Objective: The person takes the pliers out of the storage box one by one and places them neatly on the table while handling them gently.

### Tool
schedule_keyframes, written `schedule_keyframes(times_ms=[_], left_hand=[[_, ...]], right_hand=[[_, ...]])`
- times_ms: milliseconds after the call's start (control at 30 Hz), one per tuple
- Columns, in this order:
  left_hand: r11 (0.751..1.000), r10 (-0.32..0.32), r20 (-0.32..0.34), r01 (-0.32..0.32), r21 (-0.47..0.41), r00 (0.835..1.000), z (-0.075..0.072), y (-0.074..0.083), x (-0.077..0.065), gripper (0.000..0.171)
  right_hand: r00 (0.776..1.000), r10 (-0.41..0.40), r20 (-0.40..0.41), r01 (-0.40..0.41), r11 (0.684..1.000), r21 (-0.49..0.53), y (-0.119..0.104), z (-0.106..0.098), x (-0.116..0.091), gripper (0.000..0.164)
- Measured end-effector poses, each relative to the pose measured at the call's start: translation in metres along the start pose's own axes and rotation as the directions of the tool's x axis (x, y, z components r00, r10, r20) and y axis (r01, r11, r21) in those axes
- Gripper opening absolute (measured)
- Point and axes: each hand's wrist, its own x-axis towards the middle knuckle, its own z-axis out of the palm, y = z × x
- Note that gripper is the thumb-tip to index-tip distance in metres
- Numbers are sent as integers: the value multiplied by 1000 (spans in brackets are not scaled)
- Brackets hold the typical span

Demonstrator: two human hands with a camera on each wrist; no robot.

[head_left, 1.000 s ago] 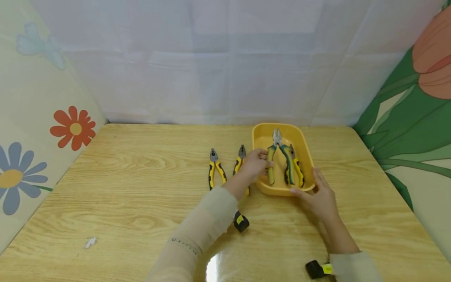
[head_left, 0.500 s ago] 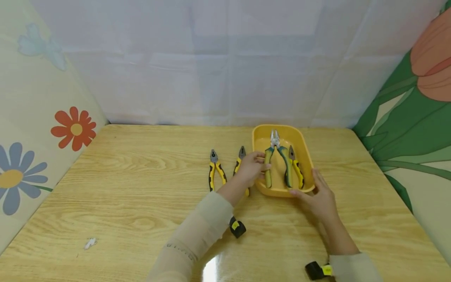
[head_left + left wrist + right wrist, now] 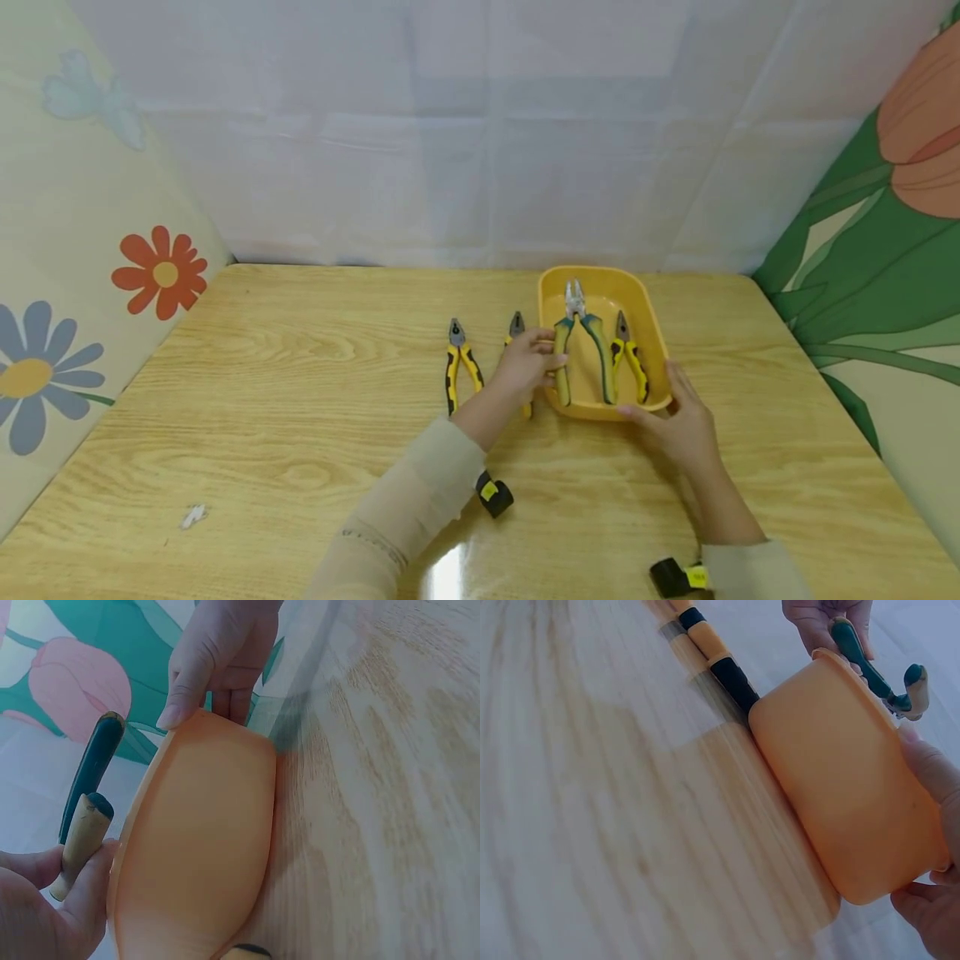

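Note:
My left hand (image 3: 528, 367) pinches one handle of a large pair of pliers (image 3: 576, 317) with green and yellow-tan grips. The pliers stand over the left part of a yellow plastic tray (image 3: 581, 412), their handles spread and the metal nose pointing away. In the left wrist view, the handle ends (image 3: 88, 825) rise above the tray's rim. My right hand (image 3: 686, 429) holds the tray's near right corner, thumb at the rim and fingers around the outside. Inside the tray lies a smaller pair of black-and-yellow pliers (image 3: 636, 364).
Left of the tray, two more black-and-yellow pliers lie on the wooden table: one pair (image 3: 453, 379) in plain sight, the other pair (image 3: 517, 323) partly behind my left hand. A black device (image 3: 495, 496) shows by the left sleeve, another device (image 3: 671, 577) by the right. White cloth (image 3: 337, 183) hangs behind.
The large pliers have shifted left and slightly toward me with my left hand, baring more of the smaller pliers in the tray. My right hand and the tray have hardly moved.

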Motion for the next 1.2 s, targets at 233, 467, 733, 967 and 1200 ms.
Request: schedule_keyframes(times_ms=[233,467,733,967,1200], left_hand=[[1000,6,-11,-6,6,1000,-5,-2,-3,35],[999,1,-11,0,33,1000,-11,-1,-8,35],[1000,4,-19,-4,-9,1000,-26,-4,-13,37],[1000,-1,-39,1,-14,999,-41,-5,-17,40],[999,45,-53,-44,17,998,-55,-7,-21,40]], right_hand=[[1000,-8,-8,8,1000,-1,1,1,0,96],[999,-32,-13,32,999,-29,2,0,-1,95],[999,-34,-9,33,998,-61,0,-1,-1,97],[999,-41,-6,41,996,-80,-2,-2,-1,96],[999,-41,-10,40,994,-99,-2,-3,-1,95]])
